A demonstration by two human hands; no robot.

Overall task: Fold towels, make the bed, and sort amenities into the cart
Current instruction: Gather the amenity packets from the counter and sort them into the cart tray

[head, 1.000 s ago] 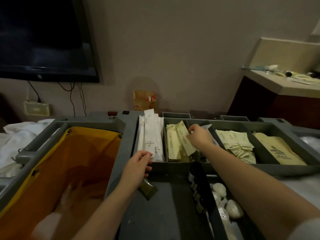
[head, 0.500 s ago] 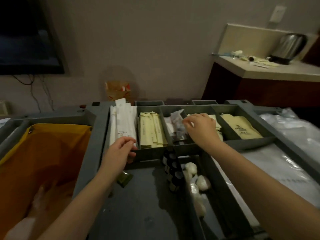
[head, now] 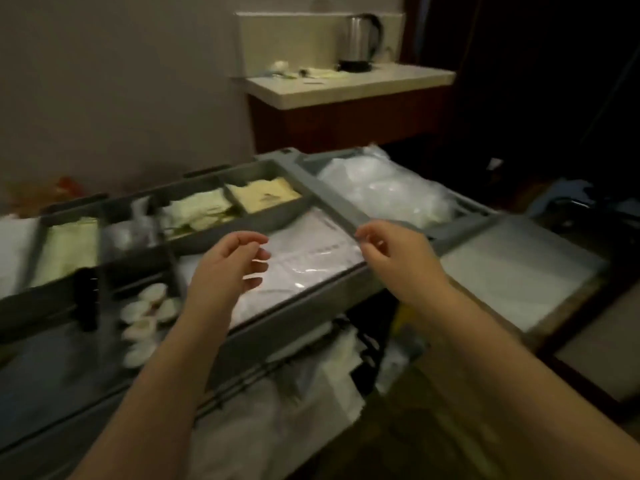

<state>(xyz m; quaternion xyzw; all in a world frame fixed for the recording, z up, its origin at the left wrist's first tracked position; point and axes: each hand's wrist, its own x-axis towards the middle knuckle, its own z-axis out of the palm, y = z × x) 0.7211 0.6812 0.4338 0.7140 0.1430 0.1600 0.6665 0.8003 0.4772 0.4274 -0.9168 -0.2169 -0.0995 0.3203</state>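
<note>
Cart [head: 337,206]: We found a grey compartmented cart filling the lower left and centre of the view, tilted in frame and blurred.
Lower shelf: We noted white linen [head: 277,420] lying loosely beneath the top tray.
Counter [head: 346,86]: It stood pale-topped against the wall, well behind the cart.
White stack [head: 519,271]: We recorded it lying flat at the cart's right end.
Clear bags [head: 384,192]: They lay heaped in the far right bay.
Wrapped flat pack [head: 311,261]: It lay in the bay directly below both hands. Printed lines showed on its film; we could not read them.
Left hand [head: 227,268]: The forearm reached in from the lower left. The hand hovered over the flat pack, palm turned inward, fingers loosely curled and holding nothing.
Right hand [head: 391,254]: The forearm reached in from the lower right. Its fingers were loosely bent and we saw nothing in them. The fingertips were just beside the grey divider bar; we could not tell whether they touched it.
Yellow packets [head: 265,195]: These amenities sat in the rear row's right compartment, with a dark mark that was illegible.
Pale sachets [head: 197,211]: They sat in the next compartment to the left.
Long pale packets [head: 69,247]: They sat further left in the same row.
Kettle [head: 362,39]: It stood upright on the counter.
Dark bottles [head: 86,299]: They stood in the front bay.
White round items [head: 145,317]: They were grouped just right of the bottles.
</note>
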